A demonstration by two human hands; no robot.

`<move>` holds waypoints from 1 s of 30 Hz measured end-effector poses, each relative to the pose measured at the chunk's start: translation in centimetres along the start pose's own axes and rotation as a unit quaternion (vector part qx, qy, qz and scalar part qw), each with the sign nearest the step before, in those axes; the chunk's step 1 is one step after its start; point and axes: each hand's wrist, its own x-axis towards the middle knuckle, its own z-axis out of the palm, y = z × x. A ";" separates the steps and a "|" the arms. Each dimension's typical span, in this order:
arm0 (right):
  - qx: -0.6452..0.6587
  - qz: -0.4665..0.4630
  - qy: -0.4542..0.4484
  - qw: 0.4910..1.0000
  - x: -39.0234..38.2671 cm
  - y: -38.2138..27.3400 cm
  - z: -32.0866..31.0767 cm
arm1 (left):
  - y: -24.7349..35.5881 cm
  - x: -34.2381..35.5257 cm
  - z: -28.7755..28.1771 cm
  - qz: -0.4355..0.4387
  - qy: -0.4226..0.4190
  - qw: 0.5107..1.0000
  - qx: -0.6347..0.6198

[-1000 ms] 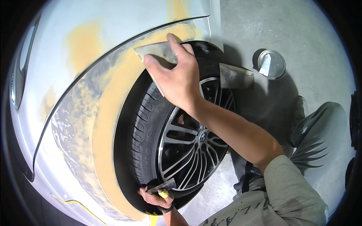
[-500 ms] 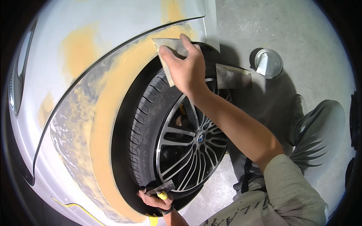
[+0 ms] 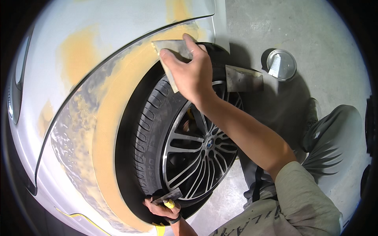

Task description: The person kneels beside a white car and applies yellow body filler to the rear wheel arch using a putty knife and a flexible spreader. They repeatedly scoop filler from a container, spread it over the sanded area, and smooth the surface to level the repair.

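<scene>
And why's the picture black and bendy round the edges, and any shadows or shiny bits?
Head view: the fisheye lens bends lines, leaving dark corners; head view: shadow darkens the floor near the round can; head view: whitish glints streak the fender.

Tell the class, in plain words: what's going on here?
A person's right hand holds a flat grey spreader at the upper part of the yellowish wheel-arch band on a light-coloured car; whether it touches is hard to tell. The left hand holds a yellow-handled scraper near the tyre. A round container sits on the floor.
</scene>
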 end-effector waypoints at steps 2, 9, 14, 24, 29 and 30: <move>0.029 -0.017 -0.014 0.999 -0.9 -0.3 0.2 | -0.2 -0.3 -0.3 -0.006 -0.010 1.000 0.006; 0.028 -0.018 -0.002 0.999 -0.3 0.0 0.2 | -0.5 -0.8 -0.1 0.014 0.009 1.000 0.017; -0.020 0.034 -0.018 0.999 0.5 0.2 0.0 | -1.0 -1.3 -0.4 0.011 -0.016 1.000 0.016; 0.031 -0.111 -0.042 0.992 -2.8 -2.3 0.2 | -2.1 -2.4 -0.6 0.036 -0.024 0.999 0.009; -0.029 0.012 0.017 0.999 0.0 -0.6 -0.1 | -1.1 -1.3 -0.7 -0.009 -0.043 0.999 -0.023; -0.065 0.025 0.026 0.997 0.2 -0.3 0.0 | -0.7 -1.0 -0.8 -0.023 -0.048 0.999 -0.006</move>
